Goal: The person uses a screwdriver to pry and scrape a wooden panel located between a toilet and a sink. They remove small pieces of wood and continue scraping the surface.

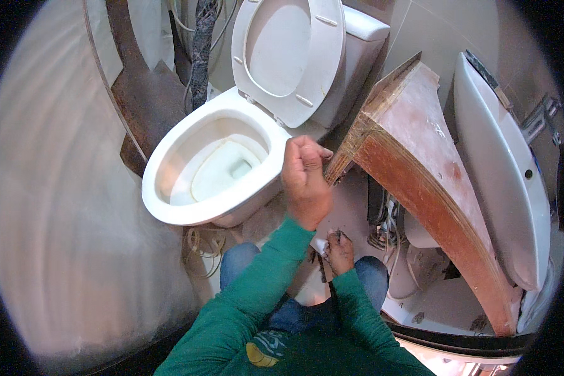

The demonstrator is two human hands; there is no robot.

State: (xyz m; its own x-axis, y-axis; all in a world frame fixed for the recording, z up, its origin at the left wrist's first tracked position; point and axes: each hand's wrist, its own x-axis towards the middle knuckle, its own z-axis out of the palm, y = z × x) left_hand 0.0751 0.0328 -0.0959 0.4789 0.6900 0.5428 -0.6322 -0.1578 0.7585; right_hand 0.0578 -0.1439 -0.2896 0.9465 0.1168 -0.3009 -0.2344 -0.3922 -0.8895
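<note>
The curved plywood panel [429, 166] slants from the centre toward the lower right of the frame. Its left end lies just beside the curled fingers of the left hand [307, 185], near the centre; whether they grip anything, I cannot tell. Below, the right hand [341, 254] is near a small white piece [320, 245]; its fingers' hold is unclear. A toilet bowl [163, 203] stands left of centre.
</note>
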